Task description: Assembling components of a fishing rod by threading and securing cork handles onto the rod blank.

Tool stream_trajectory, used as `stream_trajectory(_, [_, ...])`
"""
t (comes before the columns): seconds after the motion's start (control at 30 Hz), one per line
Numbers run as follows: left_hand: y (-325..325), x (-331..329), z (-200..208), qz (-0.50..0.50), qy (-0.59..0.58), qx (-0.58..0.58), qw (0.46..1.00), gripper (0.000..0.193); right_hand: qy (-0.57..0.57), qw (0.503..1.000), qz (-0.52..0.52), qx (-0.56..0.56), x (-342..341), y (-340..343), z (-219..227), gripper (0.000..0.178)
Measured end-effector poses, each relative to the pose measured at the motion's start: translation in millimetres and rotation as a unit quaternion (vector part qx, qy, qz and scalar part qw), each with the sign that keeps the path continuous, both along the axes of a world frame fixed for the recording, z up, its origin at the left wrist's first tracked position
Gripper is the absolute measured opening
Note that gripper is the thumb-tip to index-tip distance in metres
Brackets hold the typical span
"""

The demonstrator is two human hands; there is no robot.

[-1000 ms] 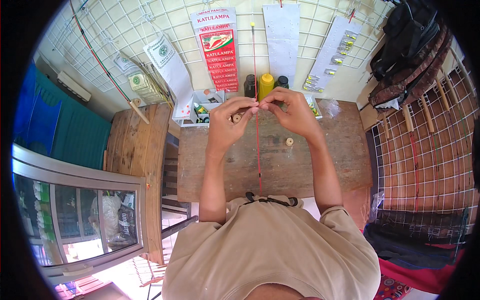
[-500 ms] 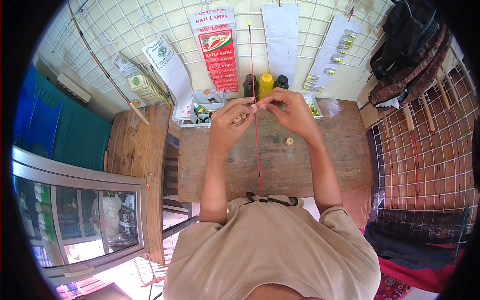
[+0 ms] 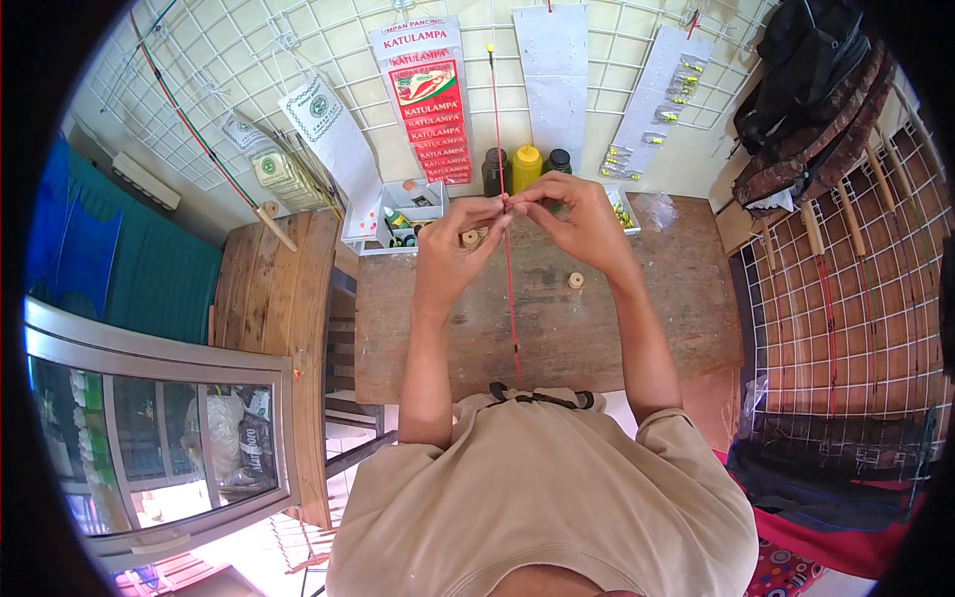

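A thin red fishing rod (image 3: 511,294) with a yellow tip stands nearly upright in the picture, its lower end toward my shirt. My left hand (image 3: 444,249) is closed, pinching the rod at mid-length. Against that palm rests a small pale wooden spool (image 3: 471,239), partly covered by fingers. My right hand (image 3: 575,224) is closed in a pinch at the same spot, its fingertips meeting the left ones on the rod. Whether thread runs between them is too fine to see. Another wooden spool (image 3: 576,281) lies on the table, left of my right forearm.
Behind my hands, a yellow bottle (image 3: 526,167) stands between two dark ones on the wooden table (image 3: 438,333). A white divided tray (image 3: 373,239) with small bottles sits at the left. A white wire grid (image 3: 637,60) carries hanging packets. An open glass-paned window (image 3: 159,438) is lower left.
Both hands keep their pinch on the rod, with small finger movements. The spool in my left palm has shifted slightly, and the whole view has moved a little.
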State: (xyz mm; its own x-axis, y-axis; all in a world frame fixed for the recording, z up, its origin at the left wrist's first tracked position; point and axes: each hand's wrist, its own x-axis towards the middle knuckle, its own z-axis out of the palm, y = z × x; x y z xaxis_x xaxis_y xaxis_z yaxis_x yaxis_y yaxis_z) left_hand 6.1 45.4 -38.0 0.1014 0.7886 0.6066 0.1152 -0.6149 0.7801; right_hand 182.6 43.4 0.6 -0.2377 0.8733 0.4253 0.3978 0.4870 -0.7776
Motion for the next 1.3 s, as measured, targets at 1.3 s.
stream_trajectory(1.3, [3.8,-1.9,5.8,0.020,0.066,0.051,0.996,0.015,-0.047,0.999,-0.014,0.022,4.0,0.0,1.3,0.011])
